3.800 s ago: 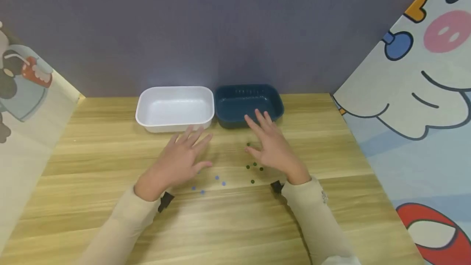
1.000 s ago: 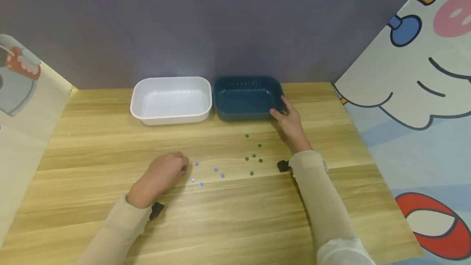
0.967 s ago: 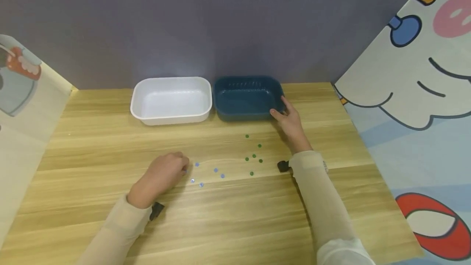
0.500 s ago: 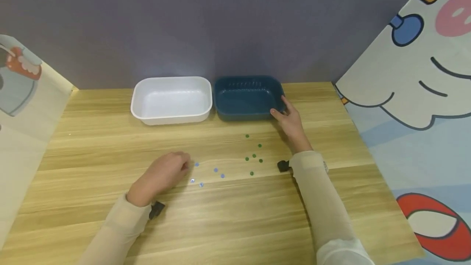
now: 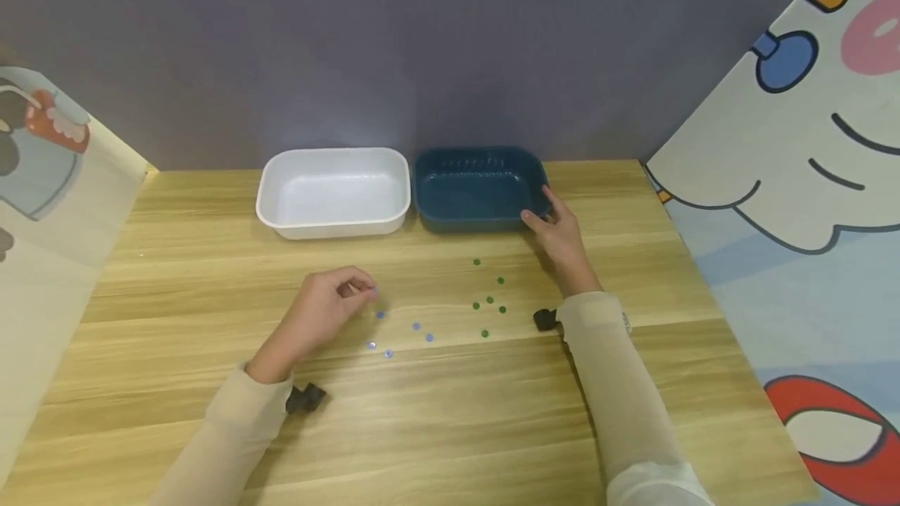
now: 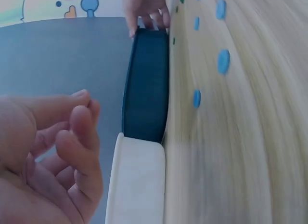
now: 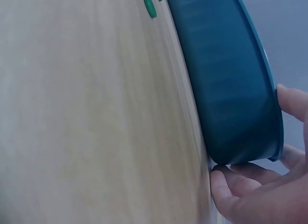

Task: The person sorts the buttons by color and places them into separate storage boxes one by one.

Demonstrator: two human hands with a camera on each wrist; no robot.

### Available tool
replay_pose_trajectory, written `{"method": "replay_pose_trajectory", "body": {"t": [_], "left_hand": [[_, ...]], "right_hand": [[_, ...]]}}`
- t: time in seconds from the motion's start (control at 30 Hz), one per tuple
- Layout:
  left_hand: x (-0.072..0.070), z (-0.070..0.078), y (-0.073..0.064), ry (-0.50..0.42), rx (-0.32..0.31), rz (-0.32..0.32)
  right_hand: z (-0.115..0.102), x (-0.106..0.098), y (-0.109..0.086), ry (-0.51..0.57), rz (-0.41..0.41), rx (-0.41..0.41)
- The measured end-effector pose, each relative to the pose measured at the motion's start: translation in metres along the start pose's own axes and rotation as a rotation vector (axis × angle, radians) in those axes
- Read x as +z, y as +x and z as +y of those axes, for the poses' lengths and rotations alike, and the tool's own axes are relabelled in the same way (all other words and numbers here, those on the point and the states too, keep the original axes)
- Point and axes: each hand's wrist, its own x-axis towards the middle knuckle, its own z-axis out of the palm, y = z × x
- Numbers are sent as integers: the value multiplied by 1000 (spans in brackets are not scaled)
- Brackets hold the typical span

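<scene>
Above the table, left of centre in the head view, my left hand (image 5: 319,311) pinches a small blue disc (image 5: 374,289) between thumb and forefinger; in the left wrist view the fingertips hide it. Several more blue discs (image 5: 416,326) lie on the wood just right of that hand. My right hand (image 5: 562,244) grips the right end of a dark teal plastic tray (image 5: 480,225). In the right wrist view its thumb is on the rim and the other fingers curl about the tray's lower end (image 7: 240,159). Several green discs (image 5: 490,300) lie in front of this tray.
A white tray (image 5: 333,231) stands directly left of the teal one, both against the grey back wall (image 5: 450,45). Cartoon-printed panels (image 5: 787,178) flank the wooden table (image 5: 450,428). A black wrist camera (image 5: 305,398) shows by the left cuff.
My left hand, spread at first, came down by the blue discs, then lifted slightly with one pinched. My right hand went from spread over the teal tray to gripping its right end, staying there since.
</scene>
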Motion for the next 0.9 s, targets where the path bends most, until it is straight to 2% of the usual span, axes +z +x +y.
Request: {"method": "replay_pose_trajectory", "body": {"t": [0.2, 0.33, 0.57, 0.9], "left_hand": [[-1, 1, 7, -163, -113, 39], [-2, 2, 10, -217, -155, 60], [2, 1, 17, -252, -152, 73], [10, 4, 28, -272, -91, 62]], "right_hand": [[0, -2, 0, 36, -11, 21], [0, -2, 1, 42, -13, 15], [0, 0, -1, 17, 5, 14], [2, 1, -2, 3, 20, -14]]}}
